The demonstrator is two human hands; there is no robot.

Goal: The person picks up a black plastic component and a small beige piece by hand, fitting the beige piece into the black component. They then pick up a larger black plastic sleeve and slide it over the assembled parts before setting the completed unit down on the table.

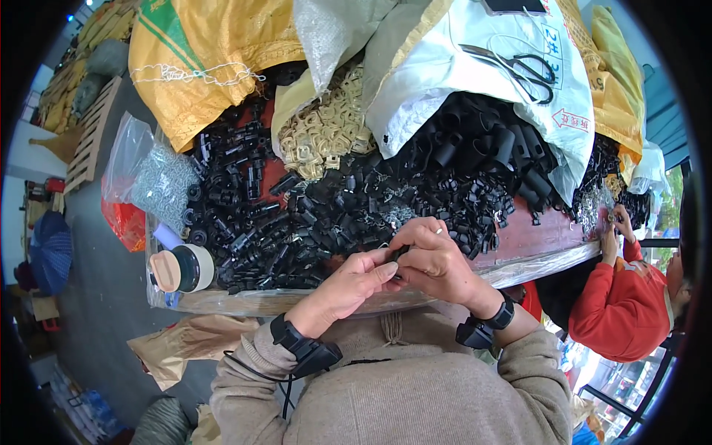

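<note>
My left hand (348, 284) and my right hand (439, 265) meet over the front edge of the table, fingertips closed together. Pinched between them is a small black part (399, 256), mostly hidden by the fingers, so its exact kind cannot be made out. Just beyond the hands spreads a heap of small black plastic pieces (326, 226), with a little cluster of shiny metal pieces (399, 215) among them. Larger black tube-shaped parts (493, 144) spill from a white woven sack (430, 70) behind the heap.
Cream-coloured flat pieces (326, 133) pour from another sack. Scissors (512, 70) lie on the white sack. A clear bag of small metal parts (165, 182) and a lidded cup (194, 268) stand left. A co-worker in red (619, 308) works at the right end of the table.
</note>
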